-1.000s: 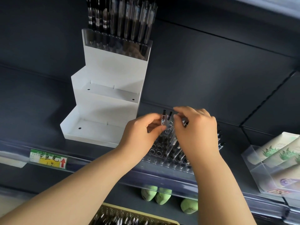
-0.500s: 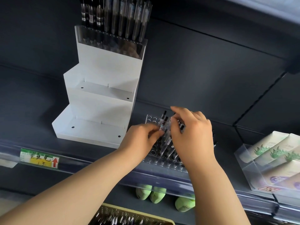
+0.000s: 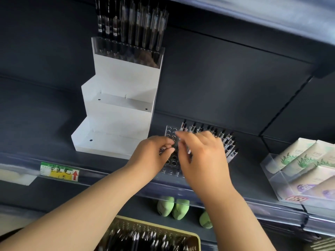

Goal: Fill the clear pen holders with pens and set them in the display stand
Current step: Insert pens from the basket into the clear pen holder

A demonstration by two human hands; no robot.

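Found the clear pen holder [image 3: 171, 166] resting on the shelf [image 3: 250, 165], just to the right of the white display stand [image 3: 117, 115] and not yet in it; saw its right and rear holes planted with dark pens [image 3: 223, 140], all leaning up and away toward the back wall, and its left columns open; met both hands above those open holes, fingertips nearly touching. Read the left hand [image 3: 154, 153] as curled, thumb against fingers, grip clenched on a dark pen [image 3: 175, 146] held roughly upright, long axis close to in line with the holes below; could not tell the state of the right hand [image 3: 203, 160] through the blur, perhaps sharing that pen, perhaps only steadying its top with an outstretched finger. Judged the step as seating one pen, with the task well short of done: holder part filled, lower two tiers of the stand bare, only the top tier carrying a filled holder [image 3: 126, 52]. Judged the coming move to turn on the short drop straight down from the grip into a hole directly beneath, tip first; reckoned the left hand nearer the free columns and nearer the stand, so better placed for both the drop and the later carry leftward. Spotted more pens waiting in the yellow basket [image 3: 197, 239] below the shelf edge.
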